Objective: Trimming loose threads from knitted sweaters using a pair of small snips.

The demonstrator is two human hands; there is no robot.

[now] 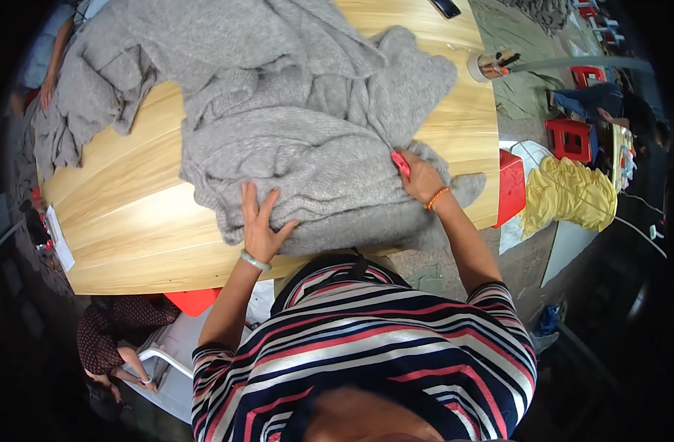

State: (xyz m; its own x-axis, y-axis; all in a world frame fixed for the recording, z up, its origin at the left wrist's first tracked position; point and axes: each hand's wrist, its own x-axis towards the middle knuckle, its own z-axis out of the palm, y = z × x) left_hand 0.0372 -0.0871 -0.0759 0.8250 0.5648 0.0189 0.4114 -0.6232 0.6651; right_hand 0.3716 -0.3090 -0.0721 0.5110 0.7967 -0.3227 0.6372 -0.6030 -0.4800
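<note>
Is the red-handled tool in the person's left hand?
No, the right hand holds the red-handled tool, while the left hand rests on the grey knitwear.

- Open path: bare tabletop (123,228) left of the knit (300,147).
- Bunched knit blocks the middle.
- Cup (477,68) stands at the far right edge.

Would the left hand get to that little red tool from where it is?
Probably yes: only folds of grey knit fabric lie between the left hand and the red tool, though the right hand is holding it.
</note>
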